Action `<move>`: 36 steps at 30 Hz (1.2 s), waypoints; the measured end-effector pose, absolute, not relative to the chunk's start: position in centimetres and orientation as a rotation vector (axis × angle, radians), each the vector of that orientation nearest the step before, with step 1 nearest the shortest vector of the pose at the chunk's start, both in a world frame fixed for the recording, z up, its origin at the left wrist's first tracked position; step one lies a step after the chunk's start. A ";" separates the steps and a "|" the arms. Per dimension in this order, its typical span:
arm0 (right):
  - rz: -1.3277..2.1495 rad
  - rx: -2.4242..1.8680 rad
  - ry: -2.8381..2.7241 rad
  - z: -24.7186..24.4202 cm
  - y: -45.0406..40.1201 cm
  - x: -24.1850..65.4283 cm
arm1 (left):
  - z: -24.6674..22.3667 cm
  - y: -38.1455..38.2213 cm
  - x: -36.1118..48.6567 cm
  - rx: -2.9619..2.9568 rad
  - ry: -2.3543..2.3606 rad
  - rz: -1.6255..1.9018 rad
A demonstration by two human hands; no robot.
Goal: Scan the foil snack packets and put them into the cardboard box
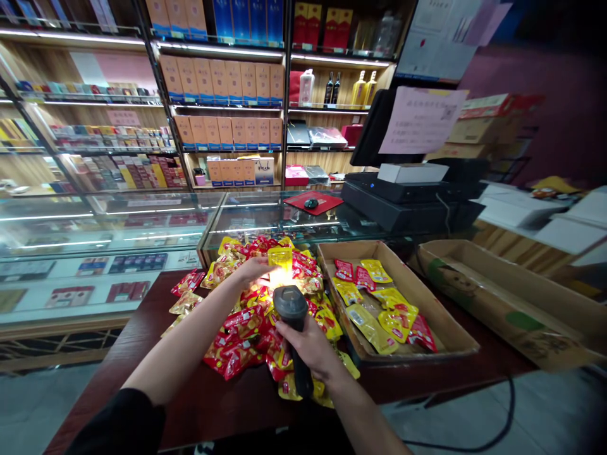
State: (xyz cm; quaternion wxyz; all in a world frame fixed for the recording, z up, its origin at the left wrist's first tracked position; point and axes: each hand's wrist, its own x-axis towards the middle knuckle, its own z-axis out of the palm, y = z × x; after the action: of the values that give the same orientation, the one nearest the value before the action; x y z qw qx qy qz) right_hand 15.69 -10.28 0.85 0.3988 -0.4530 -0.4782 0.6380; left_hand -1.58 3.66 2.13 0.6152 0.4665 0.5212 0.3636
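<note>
In my right hand [310, 347] is a dark barcode scanner [291, 306], gripped round its handle. Bright light from its head falls on a yellow snack packet [281, 258] that my left hand [256, 270] holds by its edge. Beneath both hands spreads a heap of red, yellow and gold snack packets [241, 335] on the dark red wooden table. To the right of the heap, a shallow cardboard box [455, 344] contains several more red and yellow packets.
A second cardboard box [502, 322] stands at the right. Behind the table is a glass display counter [156, 218] with a mouse [311, 203] on a red mat. A monitor [372, 129] stands above a black cash drawer [403, 202]. A black cable [509, 404] hangs at lower right.
</note>
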 end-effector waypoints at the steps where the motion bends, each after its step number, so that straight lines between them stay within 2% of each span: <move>1: 1.611 -1.150 -1.201 0.9 -10.3 15.7 | 2.1 3.6 -1.6 1.071 1.194 0.834; 10: 1.374 -1.141 -1.008 1.8 -7.8 16.4 | 2.0 2.5 -2.0 1.048 1.117 0.819; 18: 1.463 -1.035 -0.798 3.7 -5.7 19.0 | 3.1 0.1 0.0 1.157 1.027 0.675; 32: 1.165 -1.070 -0.696 4.6 -7.8 31.8 | 4.3 2.0 15.6 1.303 0.869 0.599; 36: 1.103 -1.119 -0.614 4.6 -8.5 33.8 | 4.8 2.4 17.7 1.412 0.930 0.638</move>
State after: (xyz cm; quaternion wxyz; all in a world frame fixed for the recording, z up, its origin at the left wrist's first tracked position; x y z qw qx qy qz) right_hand 33.79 -8.55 4.56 0.6650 -0.4953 -0.2718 0.4885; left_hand 17.74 2.36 4.76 0.6188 0.6137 0.4044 0.2773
